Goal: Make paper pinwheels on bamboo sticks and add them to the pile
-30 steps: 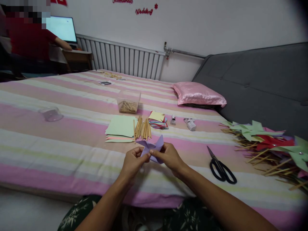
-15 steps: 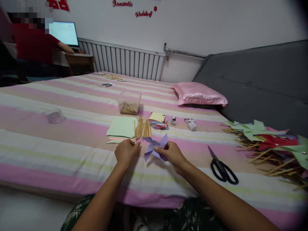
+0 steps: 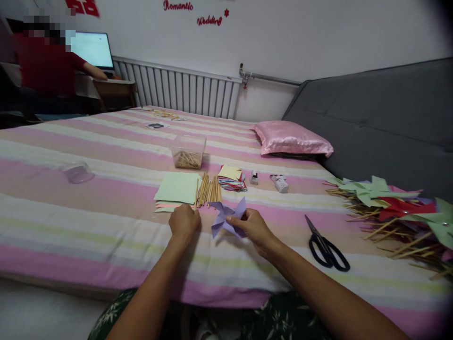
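Head view: on the striped bed (image 3: 88,208), the left hand (image 3: 184,222) is curled by the near ends of the wooden sticks (image 3: 208,190); whether it grips one, I cannot tell. Just right, the right hand (image 3: 249,226) pinches a purple paper pinwheel (image 3: 226,218). Farther right lie black scissors (image 3: 327,248).

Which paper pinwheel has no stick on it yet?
The purple pinwheel pinched in the right hand; the finished pinwheels piled at the right all have wooden sticks.
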The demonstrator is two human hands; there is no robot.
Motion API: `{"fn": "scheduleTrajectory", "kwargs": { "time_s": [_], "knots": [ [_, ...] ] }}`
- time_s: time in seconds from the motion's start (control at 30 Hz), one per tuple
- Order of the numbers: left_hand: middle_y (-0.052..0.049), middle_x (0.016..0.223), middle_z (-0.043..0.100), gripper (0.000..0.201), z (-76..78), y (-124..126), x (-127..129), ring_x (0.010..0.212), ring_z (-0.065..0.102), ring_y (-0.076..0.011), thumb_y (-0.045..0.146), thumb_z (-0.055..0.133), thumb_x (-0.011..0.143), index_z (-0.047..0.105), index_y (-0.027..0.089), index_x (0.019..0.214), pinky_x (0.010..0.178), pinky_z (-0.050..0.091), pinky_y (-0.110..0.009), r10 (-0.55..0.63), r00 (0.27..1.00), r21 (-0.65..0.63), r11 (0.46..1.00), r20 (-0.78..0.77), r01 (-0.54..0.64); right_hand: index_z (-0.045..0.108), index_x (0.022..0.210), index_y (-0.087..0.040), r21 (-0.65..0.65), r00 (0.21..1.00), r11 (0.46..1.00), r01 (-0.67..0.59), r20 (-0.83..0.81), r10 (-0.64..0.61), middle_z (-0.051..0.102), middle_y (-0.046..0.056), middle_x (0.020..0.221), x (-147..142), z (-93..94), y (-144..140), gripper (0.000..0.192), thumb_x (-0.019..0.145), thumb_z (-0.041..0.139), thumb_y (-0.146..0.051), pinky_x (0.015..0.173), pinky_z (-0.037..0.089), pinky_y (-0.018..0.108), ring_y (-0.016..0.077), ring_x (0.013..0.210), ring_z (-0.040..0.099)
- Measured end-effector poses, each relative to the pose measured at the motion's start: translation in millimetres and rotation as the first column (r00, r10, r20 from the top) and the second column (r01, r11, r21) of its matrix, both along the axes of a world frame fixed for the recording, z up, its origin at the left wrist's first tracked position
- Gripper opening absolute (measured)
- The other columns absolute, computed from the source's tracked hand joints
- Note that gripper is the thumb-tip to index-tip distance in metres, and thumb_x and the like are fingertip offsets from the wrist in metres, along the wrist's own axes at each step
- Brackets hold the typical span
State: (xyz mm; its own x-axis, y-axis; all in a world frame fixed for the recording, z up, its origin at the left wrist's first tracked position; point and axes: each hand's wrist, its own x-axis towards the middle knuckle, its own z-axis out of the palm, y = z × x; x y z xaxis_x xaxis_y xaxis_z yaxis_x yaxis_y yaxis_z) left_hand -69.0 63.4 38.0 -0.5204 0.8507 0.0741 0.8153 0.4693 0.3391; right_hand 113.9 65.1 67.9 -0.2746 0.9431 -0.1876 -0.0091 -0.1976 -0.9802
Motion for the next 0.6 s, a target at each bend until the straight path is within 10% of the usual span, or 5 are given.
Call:
{"fn": "scheduleTrajectory", "kwargs": {
  "time_s": [0.17,0.4,0.6],
  "knots": [
    [-0.014,0.07,0.069,0.036,5.9,-22.0,-8.7,0.072,0.064,-0.0285,0.042,0.044,0.079,0.067,0.016,0.067,0.056,0.037,-0.031,-0.035,0.999,0.07,0.997,0.023,0.033,0.063,0.067,-0.012,-0.001,0.998,1.0,-0.018,-0.052,0.018,0.06,0.001,0.06,5.2,0.5,3.1,0.031,0.052,0.079,-0.033,0.051,0.034,0.022,0.0089,0.051,0.047],
    [-0.001,0.056,0.064,0.035,10.4,-40.6,-17.3,0.052,0.059,-0.0148,0.047,0.049,0.081,0.062,0.017,0.066,0.054,0.038,-0.023,-0.414,0.864,0.381,0.877,0.285,0.294,0.067,0.077,-0.013,0.109,0.975,0.994,-0.031,-0.217,0.054,0.068,0.004,0.075,17.5,4.8,14.3,0.029,0.059,0.077,-0.033,0.062,0.042,0.025,0.0141,0.066,0.058],
    [-0.001,0.063,0.066,0.028,13.4,-39.5,-24.1,0.053,0.055,-0.0123,0.039,0.051,0.083,0.064,0.018,0.073,0.053,0.034,-0.022,-0.556,0.831,0.395,0.759,-0.022,0.518,0.064,0.103,-0.019,0.335,0.961,0.938,0.089,-0.275,0.007,0.068,0.006,0.103,28.1,18.7,21.2,0.038,0.068,0.07,-0.033,0.074,0.047,0.03,0.0217,0.095,0.06]
  ]
}}
